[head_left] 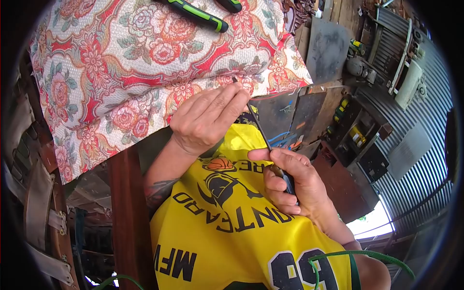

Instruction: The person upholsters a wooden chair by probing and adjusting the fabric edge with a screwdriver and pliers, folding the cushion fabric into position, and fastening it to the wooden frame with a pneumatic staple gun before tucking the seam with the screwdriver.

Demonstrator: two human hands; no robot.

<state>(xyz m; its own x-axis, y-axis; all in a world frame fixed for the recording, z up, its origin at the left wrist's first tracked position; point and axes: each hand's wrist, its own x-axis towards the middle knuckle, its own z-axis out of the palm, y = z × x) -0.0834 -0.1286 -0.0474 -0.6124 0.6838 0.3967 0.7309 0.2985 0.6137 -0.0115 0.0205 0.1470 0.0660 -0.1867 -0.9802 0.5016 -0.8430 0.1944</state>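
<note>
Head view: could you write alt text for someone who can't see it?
A person's right hand grips a thin-shafted tool, its shaft running to the left hand at the edge of red-and-white floral fabric. Green-and-black handles lie on the fabric; the person wears a yellow jersey.

Two bare hands by my reckoning, one left hand (205,118) and one right hand (299,179); one slim tool with a dark metal shaft (261,130); one spread of white-and-red, rose-patterned cloth (116,63); two black handles with lime-green inlays (198,17) at its far edge; one yellow jersey with black lettering (232,246), bearing one orange basketball print (220,164) and two large digits (285,271); one reddish-brown wooden post (128,217); two visible stretches of green cord (367,252), perhaps one piece; at least three yellow-and-black objects (357,137) over to the right, too small to number exactly.
</note>
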